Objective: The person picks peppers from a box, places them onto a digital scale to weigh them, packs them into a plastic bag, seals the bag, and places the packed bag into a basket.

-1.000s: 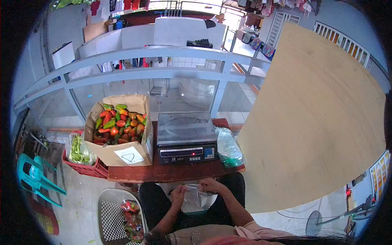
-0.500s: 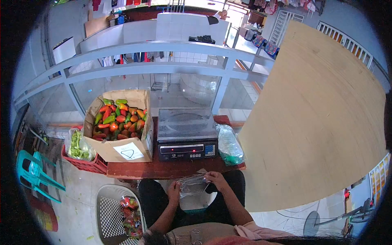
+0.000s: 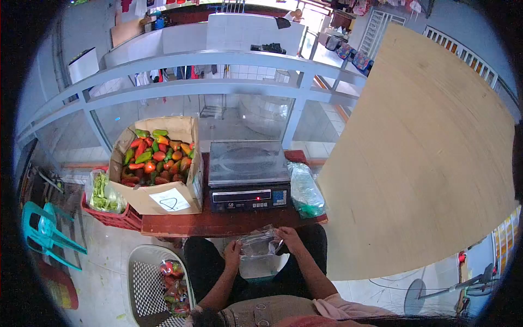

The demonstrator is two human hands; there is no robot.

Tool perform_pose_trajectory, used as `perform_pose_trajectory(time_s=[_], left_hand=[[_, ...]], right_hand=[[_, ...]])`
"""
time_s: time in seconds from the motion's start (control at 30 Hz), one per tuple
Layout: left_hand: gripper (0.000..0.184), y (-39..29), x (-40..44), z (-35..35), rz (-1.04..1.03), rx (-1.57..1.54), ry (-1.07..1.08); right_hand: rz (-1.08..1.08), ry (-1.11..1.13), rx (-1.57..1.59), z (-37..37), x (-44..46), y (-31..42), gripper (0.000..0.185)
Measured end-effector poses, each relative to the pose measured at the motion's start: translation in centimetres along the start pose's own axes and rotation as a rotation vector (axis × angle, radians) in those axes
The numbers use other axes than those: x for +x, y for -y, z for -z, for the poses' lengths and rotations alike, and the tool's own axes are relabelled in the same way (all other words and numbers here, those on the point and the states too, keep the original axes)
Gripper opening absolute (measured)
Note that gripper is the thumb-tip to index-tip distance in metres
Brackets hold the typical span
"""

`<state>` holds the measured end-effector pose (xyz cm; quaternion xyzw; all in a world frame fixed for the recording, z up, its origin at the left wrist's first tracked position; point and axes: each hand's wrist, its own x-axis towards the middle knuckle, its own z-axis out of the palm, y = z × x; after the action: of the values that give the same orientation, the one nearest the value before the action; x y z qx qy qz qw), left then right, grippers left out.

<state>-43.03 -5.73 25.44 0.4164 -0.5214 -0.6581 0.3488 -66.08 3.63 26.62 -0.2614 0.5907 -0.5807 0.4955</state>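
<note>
A clear plastic bag (image 3: 257, 243) is stretched between my two hands, above my lap. My left hand (image 3: 232, 252) pinches its left side, and my right hand (image 3: 289, 240) grips the right side. No contents show in the bag. Just beyond my hands, a digital scale (image 3: 249, 199) stands on a red-brown table (image 3: 229, 224). Left of the scale is a cardboard box (image 3: 147, 199) full of red, green and orange peppers (image 3: 159, 156). A bundle of clear plastic bags (image 3: 306, 191) lies at the scale's right side.
A light laundry-type basket (image 3: 143, 272) with bagged peppers (image 3: 174, 289) stands on the floor at my left. Beyond it are a red crate (image 3: 117, 218) with bagged green vegetables (image 3: 102, 193) and a teal chair (image 3: 46, 231). A large wooden board (image 3: 419, 158) leans at the right, near a fan (image 3: 415, 297).
The plastic bag is now spread wider and higher between my hands. My hands stay in nearly the same place, and the view has tilted slightly.
</note>
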Motion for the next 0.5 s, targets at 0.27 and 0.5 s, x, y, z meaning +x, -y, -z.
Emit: perform_pose_trajectory(time_s=[0.27,0.5], left_hand=[[0.030,2.3,0.6,0.6,0.005,0.175,0.057],[0.028,2.2,0.4,0.8,0.017,0.266,0.124]], right_hand=[[0.037,-0.008,-0.189,-2.2,-1.3,2.6,0.018],[-0.011,-0.078,-0.101,-0.9,-0.2,-1.1,0.019]])
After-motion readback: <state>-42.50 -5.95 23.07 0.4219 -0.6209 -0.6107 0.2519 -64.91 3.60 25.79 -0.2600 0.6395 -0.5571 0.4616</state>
